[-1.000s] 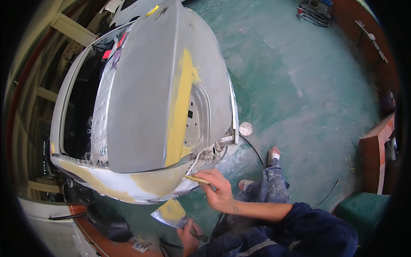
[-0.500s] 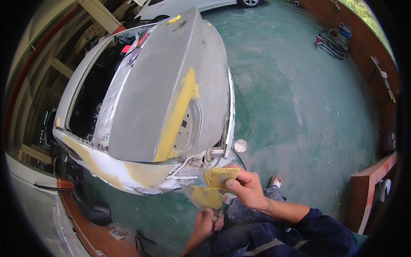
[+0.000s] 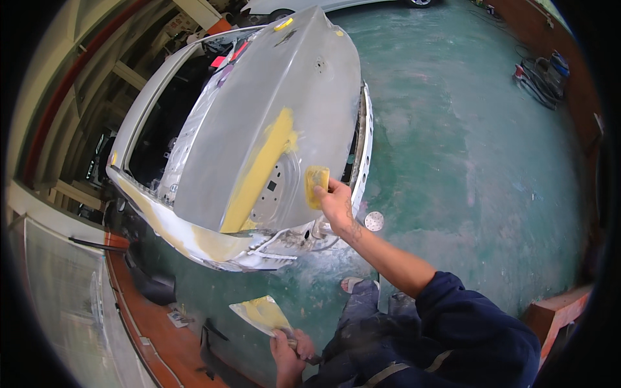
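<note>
Left hand (image 3: 288, 352) holds putty knife (image 3: 273, 321) slantwise, blade (image 3: 259, 313) pointing forward-left.

Your right hand (image 3: 337, 205) and its spreader (image 3: 315, 176) can pass rightward over the green floor (image 3: 466, 181), above the perforated disc (image 3: 374, 221) — leftward, the grey trunk lid (image 3: 226, 136) stands in the way. A gap between your putty knife (image 3: 262, 315) and the car's white rear corner (image 3: 200, 242) lets your left hand (image 3: 286, 355) through.

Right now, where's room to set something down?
The bare green floor between the yellow-streaked grey car and the blue-topped machine with black hoses. Crowded: lower left, around the curved black panel by the orange-brown strip.
</note>
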`<state>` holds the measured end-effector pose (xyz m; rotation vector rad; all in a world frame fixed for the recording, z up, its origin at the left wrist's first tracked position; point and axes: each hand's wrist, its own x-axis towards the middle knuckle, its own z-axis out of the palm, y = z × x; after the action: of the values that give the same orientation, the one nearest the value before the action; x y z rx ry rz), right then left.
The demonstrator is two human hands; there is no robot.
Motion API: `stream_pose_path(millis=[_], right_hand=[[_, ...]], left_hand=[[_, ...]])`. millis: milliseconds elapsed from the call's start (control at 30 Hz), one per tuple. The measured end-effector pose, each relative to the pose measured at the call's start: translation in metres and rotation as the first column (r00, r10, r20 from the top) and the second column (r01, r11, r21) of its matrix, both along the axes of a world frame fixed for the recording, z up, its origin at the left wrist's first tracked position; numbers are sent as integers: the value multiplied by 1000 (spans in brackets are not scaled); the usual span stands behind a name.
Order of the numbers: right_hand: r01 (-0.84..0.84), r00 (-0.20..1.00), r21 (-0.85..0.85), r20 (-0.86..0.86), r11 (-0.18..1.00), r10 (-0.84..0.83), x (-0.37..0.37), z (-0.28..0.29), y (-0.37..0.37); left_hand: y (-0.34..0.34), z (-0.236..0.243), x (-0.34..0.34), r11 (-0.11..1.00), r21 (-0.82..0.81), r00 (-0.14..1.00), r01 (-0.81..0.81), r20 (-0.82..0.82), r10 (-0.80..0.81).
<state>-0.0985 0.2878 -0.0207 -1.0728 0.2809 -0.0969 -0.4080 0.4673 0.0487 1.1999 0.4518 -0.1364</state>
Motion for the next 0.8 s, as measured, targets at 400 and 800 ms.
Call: stream_pose_path(millis=[400, 800], right_hand=[[-8, 997, 32, -82, 999, 11, 114, 32, 25], [381, 909, -163, 247, 910, -336, 124, 20, 9]], left_hand=[[-38, 60, -7, 921, 264, 938, -287, -117, 326], [-33, 57, 17, 925, 272, 931, -267, -176, 320]])
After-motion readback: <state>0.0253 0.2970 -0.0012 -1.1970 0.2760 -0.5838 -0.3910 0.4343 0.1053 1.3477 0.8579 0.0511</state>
